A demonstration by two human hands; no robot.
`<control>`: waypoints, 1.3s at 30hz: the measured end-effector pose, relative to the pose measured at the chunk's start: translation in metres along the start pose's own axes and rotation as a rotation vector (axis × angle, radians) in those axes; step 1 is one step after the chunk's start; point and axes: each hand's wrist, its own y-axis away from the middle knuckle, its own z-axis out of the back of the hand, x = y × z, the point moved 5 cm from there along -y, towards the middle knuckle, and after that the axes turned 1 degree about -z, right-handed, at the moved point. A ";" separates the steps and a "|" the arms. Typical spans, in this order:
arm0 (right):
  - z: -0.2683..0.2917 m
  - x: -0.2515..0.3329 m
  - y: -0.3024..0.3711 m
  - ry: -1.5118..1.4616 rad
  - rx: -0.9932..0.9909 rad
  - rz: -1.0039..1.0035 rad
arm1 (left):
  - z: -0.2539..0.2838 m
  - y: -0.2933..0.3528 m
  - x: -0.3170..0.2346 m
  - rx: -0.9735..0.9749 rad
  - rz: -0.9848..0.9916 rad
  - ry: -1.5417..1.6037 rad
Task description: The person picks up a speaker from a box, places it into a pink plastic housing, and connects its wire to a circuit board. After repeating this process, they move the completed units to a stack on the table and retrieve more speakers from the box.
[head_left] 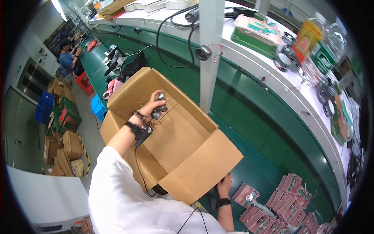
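A large open cardboard box (202, 163) stands tilted in view on the green bench, its flaps spread. Inside it my left hand (154, 104) is closed around small round speakers (157, 111), silver and black, with thin red wires trailing below. More dark round parts show under my left wrist, partly hidden by the arm. Beyond the box's lower right corner, my right hand (224, 185) is low over the bench with its fingers curled. Something dark shows at those fingers, too small to make out. Whether this hand touches the box, I cannot tell.
Pink trays (288, 202) with green circuit boards are piled at the lower right. A grey post (210, 58) rises behind the box, a loose speaker (203, 52) beside it. The white shelf (296, 74) carries speakers and bottles. Far left, a person (67, 56) sits at the bench.
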 end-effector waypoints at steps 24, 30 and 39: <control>0.071 -0.023 0.133 -0.080 0.272 -0.288 | -0.260 0.155 0.143 0.160 -0.160 -0.287; 0.063 -0.010 0.128 0.142 0.227 -0.147 | -0.281 0.161 0.157 0.071 -0.261 -0.438; 0.061 0.004 0.108 0.218 0.231 -0.053 | -0.305 0.192 0.141 0.236 -0.600 -1.353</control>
